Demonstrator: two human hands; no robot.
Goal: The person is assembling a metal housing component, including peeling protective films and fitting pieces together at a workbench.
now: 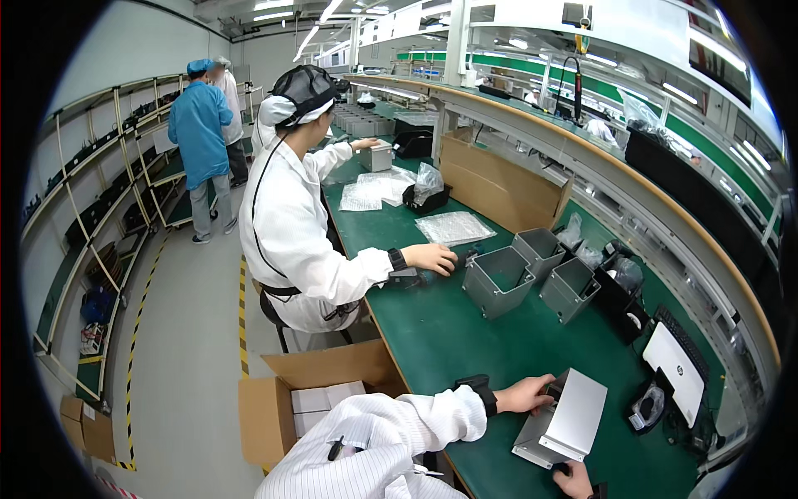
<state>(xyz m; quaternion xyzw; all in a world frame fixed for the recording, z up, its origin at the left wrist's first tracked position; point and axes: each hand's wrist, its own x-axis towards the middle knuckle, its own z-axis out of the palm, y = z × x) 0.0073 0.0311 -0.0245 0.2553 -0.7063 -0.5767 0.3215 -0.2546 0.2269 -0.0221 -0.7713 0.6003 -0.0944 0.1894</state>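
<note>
A grey metal housing, box-shaped with a flanged lower edge, rests tilted on the green bench in front of me. My left hand grips its far left side, the fingers curled in at the edge. My right hand is closed at the housing's near edge, by the lower rim of the picture. A small dark thing shows at its fingertips, too little visible to name. Beyond stand three open grey housings with hollow insides. A co-worker's hand lies on a dark tool beside them.
The green bench runs away from me. To my right are a white laptop, a black keyboard and a black bin. An open carton with white boxes stands at my left. A seated co-worker works close by.
</note>
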